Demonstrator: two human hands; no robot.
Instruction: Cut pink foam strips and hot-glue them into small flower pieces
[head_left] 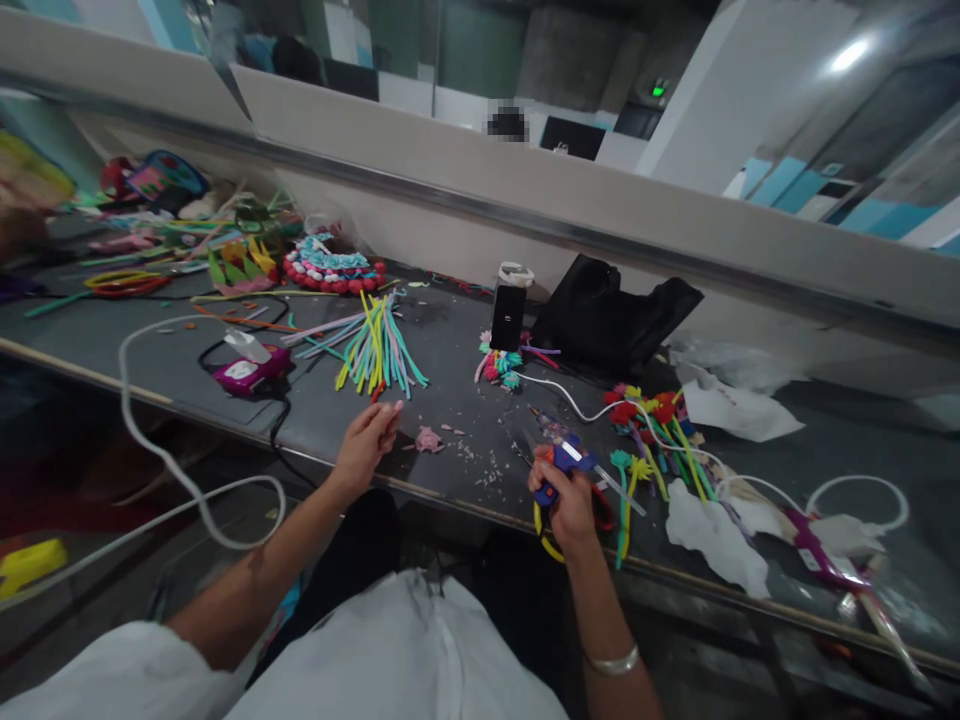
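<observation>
Dark grey, the table runs the full width, crowded towards its left end. A black bag slumps at the back edge; its contents cannot be seen. Right of it, also by the back edge, lies crumpled clear plastic. A bundle of fuzzy sticks spreads left of the middle, with a ring of flowers behind it, near the back edge. Crumpled white paper lies at the front edge, towards the right. Bright fuzzy flowers crowd the space beside the right hand, which is wrapped round a blue glue gun over the front edge. A phone stands near the back; a white cable crosses from it towards the right. The left hand, its fingers closed, pinches a small pink piece near the front edge. Between both hands lies a pink clump.
</observation>
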